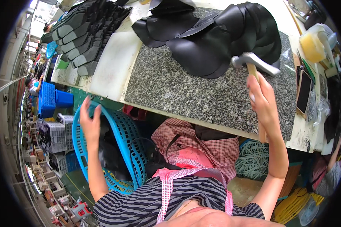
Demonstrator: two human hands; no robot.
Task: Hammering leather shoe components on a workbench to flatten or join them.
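Observation:
My right hand (262,99) grips the wooden handle of a hammer (258,64), whose metal head is raised at the right of the speckled stone slab (178,90). Just beyond the hammer, a pile of black leather-like pieces (204,49) with curved edges lies fanned out on the slab. Out to the left, my left hand (89,120) is held over the rim of a blue plastic basket (119,128), thumb and fingers apart and nothing in them. Dark pieces lie inside that basket.
Stacked black and grey pieces (79,41) cover the far left of the table, beside a white board (111,64). To the right sit a phone (304,90) and a container of yellowish stuff (313,43). Under the table stands a basket of pale strips (252,160). Other people work nearby.

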